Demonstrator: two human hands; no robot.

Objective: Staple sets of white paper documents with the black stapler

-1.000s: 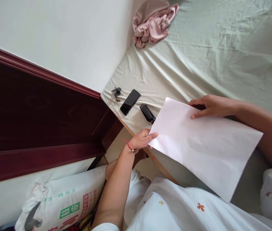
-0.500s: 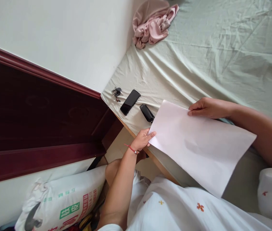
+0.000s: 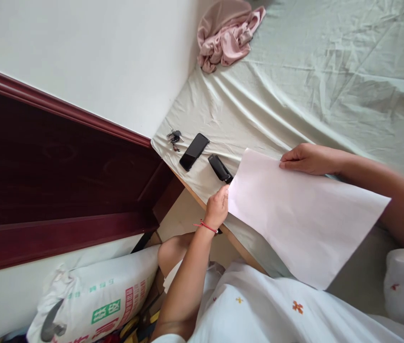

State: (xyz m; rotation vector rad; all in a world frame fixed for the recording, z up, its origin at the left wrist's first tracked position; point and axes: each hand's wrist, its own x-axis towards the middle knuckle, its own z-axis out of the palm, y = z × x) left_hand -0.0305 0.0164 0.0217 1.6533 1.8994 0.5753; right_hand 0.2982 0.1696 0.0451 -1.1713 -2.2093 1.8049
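Note:
A white sheet of paper (image 3: 305,214), slightly curved, is held up above the edge of the bed. My left hand (image 3: 218,206), with a red string bracelet on the wrist, is closed on the paper's left edge; its fingertips are partly hidden. On the upper edge, my right hand (image 3: 305,158) pinches the sheet between thumb and fingers. Just beyond the left hand lies a black stapler (image 3: 219,168) on the bedsheet, its near end close to the paper. A black phone (image 3: 194,151) rests to the left of the stapler.
Keys (image 3: 175,137) lie near the bed's corner. A crumpled pink cloth (image 3: 225,40) is at the back by the wall, on the pale green bedsheet (image 3: 316,95). A dark red wooden panel (image 3: 55,152) stands at left, with a full white sack (image 3: 105,290) below it.
My left hand has shifted slightly right and up, and its thumb no longer lies over the paper's face. The sheet has moved a little to the right, showing more of the stapler.

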